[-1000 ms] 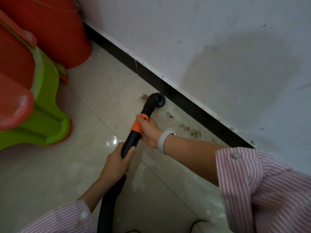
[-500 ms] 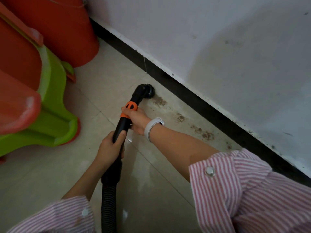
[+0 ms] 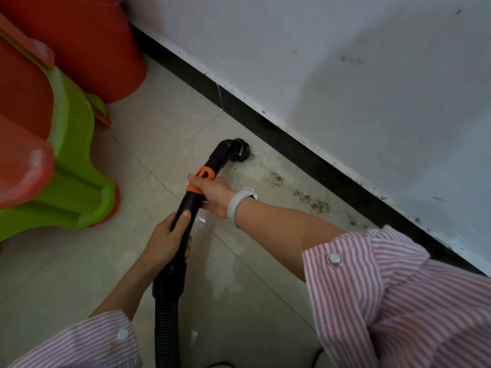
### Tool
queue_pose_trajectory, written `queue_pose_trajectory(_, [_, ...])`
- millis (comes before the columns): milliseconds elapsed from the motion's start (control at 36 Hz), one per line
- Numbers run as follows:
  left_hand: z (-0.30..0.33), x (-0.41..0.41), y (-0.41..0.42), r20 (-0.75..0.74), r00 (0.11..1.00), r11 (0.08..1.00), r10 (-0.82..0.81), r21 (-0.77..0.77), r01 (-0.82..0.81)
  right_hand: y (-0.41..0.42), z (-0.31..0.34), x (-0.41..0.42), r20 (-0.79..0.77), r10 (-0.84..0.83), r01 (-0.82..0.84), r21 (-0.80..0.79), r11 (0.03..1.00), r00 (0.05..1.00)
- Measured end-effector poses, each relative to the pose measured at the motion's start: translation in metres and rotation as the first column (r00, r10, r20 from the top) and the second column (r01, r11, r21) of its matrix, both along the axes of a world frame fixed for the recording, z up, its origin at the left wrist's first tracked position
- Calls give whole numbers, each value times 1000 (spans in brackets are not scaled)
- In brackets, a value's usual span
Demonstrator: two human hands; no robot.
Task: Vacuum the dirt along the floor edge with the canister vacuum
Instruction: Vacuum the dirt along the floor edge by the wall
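A black vacuum wand (image 3: 216, 162) with an orange collar (image 3: 202, 179) slants across the tiled floor. Its round black nozzle (image 3: 240, 151) sits on the floor close to the black skirting (image 3: 305, 158). My right hand (image 3: 212, 193) grips the wand at the orange collar; a grey band is on that wrist. My left hand (image 3: 166, 239) grips the wand lower down, just above the ribbed hose (image 3: 166, 328). Brown dirt patches (image 3: 276, 179) lie along the floor edge to the right of the nozzle, with more dirt (image 3: 316, 204) further right. The canister is out of view.
A white wall (image 3: 345, 75) rises above the skirting. An orange bucket (image 3: 87, 43) stands in the corner at the upper left. Stacked green and orange plastic stools (image 3: 69, 166) stand to the left of the wand. A thin cable (image 3: 316, 354) shows at the bottom edge.
The nozzle has slid left along the floor edge, off the leftmost dirt patch, and both hands moved with the wand. The view has shifted so more skirting and dirt show on the right.
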State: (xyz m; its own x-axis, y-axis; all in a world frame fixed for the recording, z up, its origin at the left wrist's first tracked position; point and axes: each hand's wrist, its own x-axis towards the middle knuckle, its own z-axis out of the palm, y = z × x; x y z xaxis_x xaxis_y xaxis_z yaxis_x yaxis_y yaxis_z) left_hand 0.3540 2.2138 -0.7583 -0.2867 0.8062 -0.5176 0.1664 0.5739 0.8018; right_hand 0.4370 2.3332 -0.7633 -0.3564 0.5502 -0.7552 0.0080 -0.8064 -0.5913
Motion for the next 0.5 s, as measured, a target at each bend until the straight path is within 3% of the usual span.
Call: queue_pose_trajectory(500, [1,21,-15,63,994,994,-90,-50,93,-24,0,31,123,-76,82,-45,996,989])
